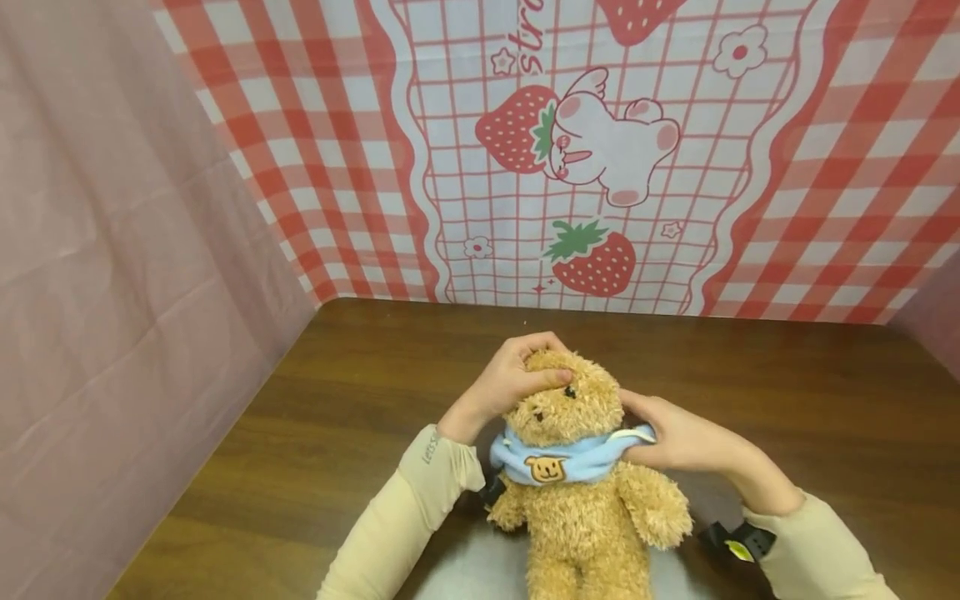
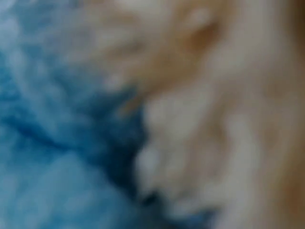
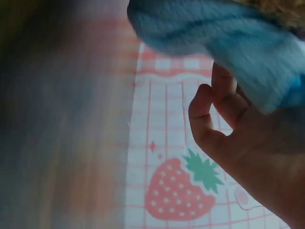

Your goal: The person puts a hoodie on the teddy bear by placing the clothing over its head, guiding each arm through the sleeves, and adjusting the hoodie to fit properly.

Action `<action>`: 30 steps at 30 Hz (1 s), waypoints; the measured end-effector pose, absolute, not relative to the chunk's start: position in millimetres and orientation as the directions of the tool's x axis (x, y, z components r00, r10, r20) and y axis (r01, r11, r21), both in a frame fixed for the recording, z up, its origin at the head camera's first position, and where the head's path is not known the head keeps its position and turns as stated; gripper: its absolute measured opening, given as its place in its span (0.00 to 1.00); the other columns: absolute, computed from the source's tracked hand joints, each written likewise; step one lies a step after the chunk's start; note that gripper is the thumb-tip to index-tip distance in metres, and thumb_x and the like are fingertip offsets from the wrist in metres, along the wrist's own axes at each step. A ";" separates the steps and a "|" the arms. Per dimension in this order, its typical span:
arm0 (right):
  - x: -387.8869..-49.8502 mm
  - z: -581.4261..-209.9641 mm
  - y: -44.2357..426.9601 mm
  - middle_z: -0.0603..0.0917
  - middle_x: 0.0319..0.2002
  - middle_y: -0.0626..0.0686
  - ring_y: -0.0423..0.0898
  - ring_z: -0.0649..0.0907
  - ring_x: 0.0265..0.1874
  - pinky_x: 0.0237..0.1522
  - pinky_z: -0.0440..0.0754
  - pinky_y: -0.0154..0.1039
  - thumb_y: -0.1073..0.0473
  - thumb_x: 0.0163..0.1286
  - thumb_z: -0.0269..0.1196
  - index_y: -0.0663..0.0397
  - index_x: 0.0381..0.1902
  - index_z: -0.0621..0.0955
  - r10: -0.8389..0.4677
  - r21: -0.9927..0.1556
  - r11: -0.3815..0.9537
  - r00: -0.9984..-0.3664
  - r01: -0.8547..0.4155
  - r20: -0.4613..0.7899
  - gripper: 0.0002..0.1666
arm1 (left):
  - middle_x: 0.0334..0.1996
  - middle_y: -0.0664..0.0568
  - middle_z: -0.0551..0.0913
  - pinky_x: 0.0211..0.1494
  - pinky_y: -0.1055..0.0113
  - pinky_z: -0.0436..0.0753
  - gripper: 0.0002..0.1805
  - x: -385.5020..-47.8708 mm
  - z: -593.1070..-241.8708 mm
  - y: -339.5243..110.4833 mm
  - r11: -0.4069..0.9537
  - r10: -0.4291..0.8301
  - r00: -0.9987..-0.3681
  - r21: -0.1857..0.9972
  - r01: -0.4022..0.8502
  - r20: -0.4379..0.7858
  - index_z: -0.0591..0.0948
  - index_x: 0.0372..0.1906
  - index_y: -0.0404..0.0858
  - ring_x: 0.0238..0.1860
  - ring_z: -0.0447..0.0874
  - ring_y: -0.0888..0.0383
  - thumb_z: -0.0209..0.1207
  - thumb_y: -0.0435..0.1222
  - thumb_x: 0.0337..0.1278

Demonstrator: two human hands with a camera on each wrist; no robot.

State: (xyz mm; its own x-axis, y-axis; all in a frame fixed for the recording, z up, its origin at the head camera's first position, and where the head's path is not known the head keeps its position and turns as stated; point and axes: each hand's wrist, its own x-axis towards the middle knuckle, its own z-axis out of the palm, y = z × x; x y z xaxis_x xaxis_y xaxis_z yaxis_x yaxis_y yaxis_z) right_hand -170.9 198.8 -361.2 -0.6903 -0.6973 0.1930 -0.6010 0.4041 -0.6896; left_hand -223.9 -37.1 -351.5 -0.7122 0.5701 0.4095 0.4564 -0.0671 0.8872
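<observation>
- Teddy bear (image 1: 577,512) faces me on the bench (image 1: 337,400), legs my way, prob. so I can reach both sides of its neck; flat or propped, can't tell.
- L hand (image 1: 512,377): part-closed on its head, thumb across the face, fingers over the top, prob. to steady it.
- Blue bandana (image 1: 592,460) sits round the neck w/ animal-face patch (image 1: 545,469) in front, one end sticking out at my R hand (image 1: 678,433).
- R hand: fingers bent, partly behind that end, prob. to handle it; can't tell if pinching. L wrist view's too blurred to help.
</observation>
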 end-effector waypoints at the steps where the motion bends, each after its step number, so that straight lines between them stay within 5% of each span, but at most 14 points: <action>1: -170.6 -362.1 199.2 0.72 0.28 0.43 0.32 0.71 0.24 0.28 0.72 0.30 0.71 0.50 0.61 0.55 0.44 0.70 -0.701 -0.707 0.379 -0.684 -0.597 0.203 0.22 | 0.28 0.50 0.78 0.30 0.69 0.77 0.06 -223.4 -350.4 -37.5 -0.063 0.582 -0.701 0.883 0.465 0.411 0.77 0.35 0.32 0.25 0.75 0.64 0.60 0.29 0.52; 6: -167.3 -364.8 197.9 0.73 0.41 0.53 0.36 0.73 0.32 0.34 0.73 0.32 0.70 0.55 0.60 0.63 0.64 0.59 -0.653 -0.762 0.333 -0.719 -0.555 0.238 0.39 | 0.33 0.49 0.77 0.34 0.68 0.77 0.10 -225.0 -348.5 -42.2 -0.021 0.578 -0.709 0.876 0.481 0.404 0.76 0.37 0.36 0.29 0.75 0.63 0.62 0.35 0.51; 13: -168.2 -368.4 199.8 0.74 0.47 0.65 0.42 0.74 0.46 0.41 0.73 0.31 0.68 0.62 0.58 0.64 0.69 0.48 -0.630 -0.716 0.417 -0.746 -0.561 0.218 0.43 | 0.43 0.51 0.74 0.47 0.67 0.75 0.13 -230.2 -350.2 -42.2 0.136 0.588 -0.756 0.886 0.444 0.289 0.74 0.43 0.41 0.43 0.74 0.61 0.60 0.39 0.54; 20: -186.6 -374.5 200.5 0.74 0.29 0.45 0.35 0.72 0.24 0.28 0.70 0.33 0.74 0.58 0.59 0.60 0.63 0.62 -0.648 -0.633 0.321 -0.651 -0.704 0.395 0.35 | 0.55 0.51 0.71 0.54 0.61 0.71 0.21 -240.7 -361.0 -46.2 0.364 0.524 -0.849 0.884 0.292 0.065 0.69 0.53 0.44 0.56 0.69 0.56 0.54 0.49 0.59; 26: -191.6 -376.1 209.6 0.74 0.28 0.43 0.34 0.70 0.22 0.26 0.69 0.33 0.67 0.61 0.60 0.52 0.58 0.67 -0.608 -0.648 0.415 -0.725 -0.639 0.325 0.28 | 0.50 0.45 0.73 0.50 0.61 0.73 0.22 -251.2 -371.5 -57.7 0.391 0.455 -0.890 0.904 0.172 -0.028 0.68 0.54 0.38 0.49 0.72 0.53 0.47 0.48 0.64; 30: -195.2 -380.8 216.8 0.74 0.29 0.45 0.37 0.72 0.25 0.30 0.69 0.36 0.63 0.65 0.57 0.48 0.57 0.68 -0.500 -0.631 0.547 -0.819 -0.551 0.282 0.23 | 0.38 0.43 0.78 0.44 0.62 0.77 0.21 -257.4 -379.0 -63.1 0.398 0.315 -0.943 0.917 0.033 -0.103 0.73 0.46 0.32 0.38 0.77 0.53 0.47 0.47 0.64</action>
